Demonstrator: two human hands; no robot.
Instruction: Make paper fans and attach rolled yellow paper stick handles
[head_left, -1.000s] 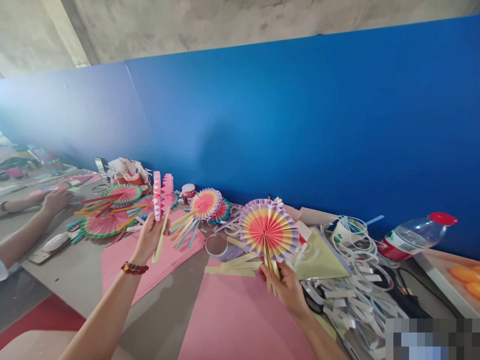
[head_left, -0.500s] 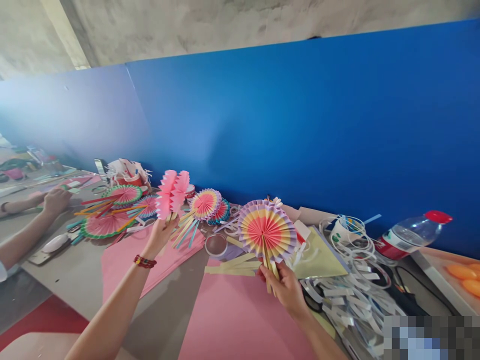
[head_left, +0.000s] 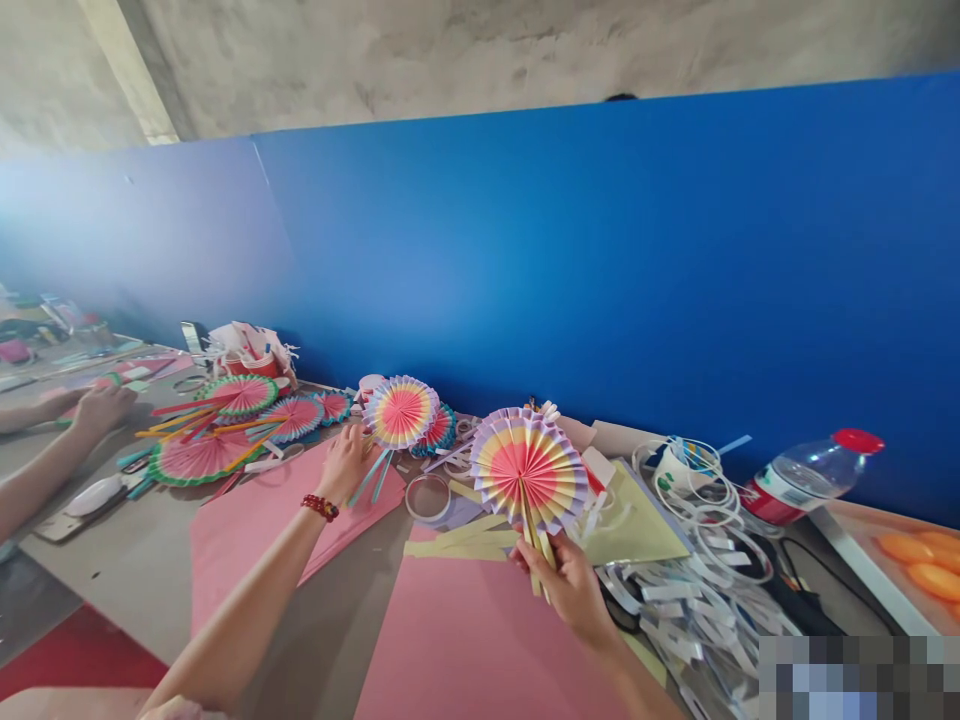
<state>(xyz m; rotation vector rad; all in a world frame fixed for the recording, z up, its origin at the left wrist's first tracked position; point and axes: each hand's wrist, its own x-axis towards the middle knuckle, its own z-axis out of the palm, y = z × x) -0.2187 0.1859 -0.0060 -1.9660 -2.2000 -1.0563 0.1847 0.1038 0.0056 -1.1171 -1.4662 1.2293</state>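
In my right hand [head_left: 566, 580] is a round pleated paper fan [head_left: 529, 468], red in the middle, then yellow, with a lilac rim. My fingers close round its pale yellow stick handles, and the fan stands upright. My left hand [head_left: 347, 463] reaches forward over the pink sheets, fingers curled at the handle end of a similar fan [head_left: 401, 412]; the fingertips are partly hidden. Behind that one a teal-edged fan [head_left: 437, 432] shows in part. Under my right hand lies a large pink sheet [head_left: 465, 630], with pale yellow strips [head_left: 457, 543] along its far edge.
Several green- and blue-edged fans [head_left: 240, 396] lie to the left, near a white computer mouse [head_left: 97, 495]. A tape roll [head_left: 428, 497] sits mid-table. Paper scraps [head_left: 697, 610], a bottle [head_left: 814, 475] and a box [head_left: 900, 560] crowd the right. Another person's hand [head_left: 105, 405] rests far left.
My left hand has moved right and forward, lowering the pink folded fan to the lilac-rimmed one; its pink folds no longer stand up in view. My right hand stays almost still with its fan.
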